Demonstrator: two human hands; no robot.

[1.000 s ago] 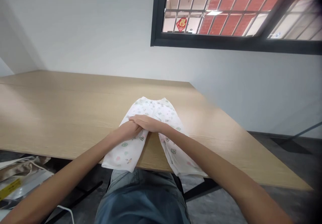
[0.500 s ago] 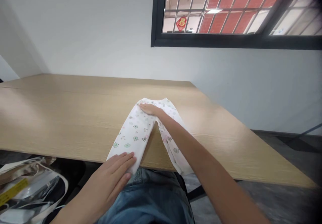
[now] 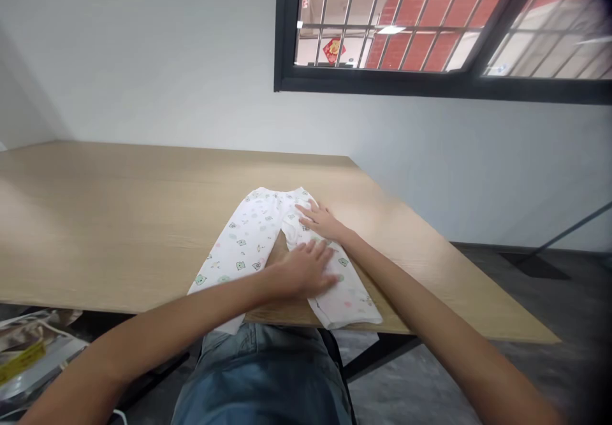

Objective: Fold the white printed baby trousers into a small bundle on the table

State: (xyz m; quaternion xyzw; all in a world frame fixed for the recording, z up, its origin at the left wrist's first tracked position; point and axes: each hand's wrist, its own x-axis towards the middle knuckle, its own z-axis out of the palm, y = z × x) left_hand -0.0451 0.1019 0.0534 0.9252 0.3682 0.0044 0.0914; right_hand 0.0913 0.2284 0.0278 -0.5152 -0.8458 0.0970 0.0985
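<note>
From head height, the one camera looks forward and down over the nearby table (image 3: 119,221) toward the wall (image 3: 167,62).

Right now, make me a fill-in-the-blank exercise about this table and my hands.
The white pants lie on the table, their ____ end toward the wall.
Your left hand and right hand are over the white pants' leg on your ____.
Closer to your body is your ____ hand.

Missing words: waist; right; left.
</note>
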